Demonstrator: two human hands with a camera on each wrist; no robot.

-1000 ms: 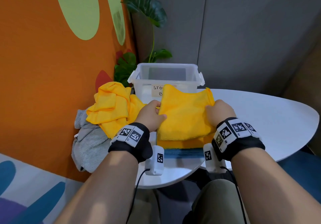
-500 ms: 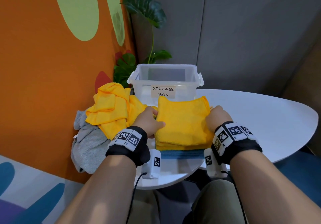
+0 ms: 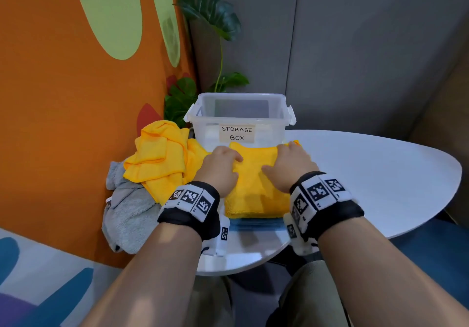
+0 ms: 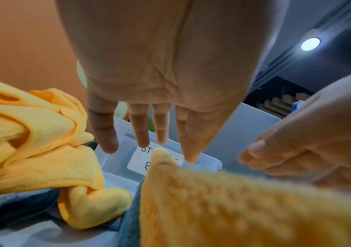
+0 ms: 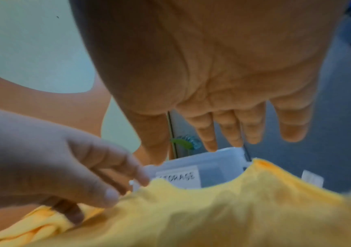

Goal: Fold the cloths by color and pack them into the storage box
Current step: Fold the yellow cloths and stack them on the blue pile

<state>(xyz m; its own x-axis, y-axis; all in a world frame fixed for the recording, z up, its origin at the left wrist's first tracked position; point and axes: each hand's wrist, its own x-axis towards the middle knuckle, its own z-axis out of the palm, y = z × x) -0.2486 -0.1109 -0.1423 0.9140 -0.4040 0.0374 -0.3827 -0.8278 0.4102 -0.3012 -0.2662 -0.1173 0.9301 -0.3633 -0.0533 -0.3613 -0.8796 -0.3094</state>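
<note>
Now both hands, left hand (image 3: 220, 168) & right hand (image 3: 289, 165), fingers spread, flat on folded yellow cloth (image 3: 256, 187).

one clear plastic storage box (image 3: 238, 113) with one paper label (image 3: 237, 133); one folded yellow cloth stack (image 3: 256, 192), one crumpled yellow cloth heap (image 3: 160, 156), one grey cloth (image 3: 127, 212), one blue cloth (image 3: 256, 224); two hands; one white oval table (image 3: 368, 169).

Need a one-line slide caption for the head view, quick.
Both hands, left and right, press a folded yellow cloth flat before the storage box.
</note>
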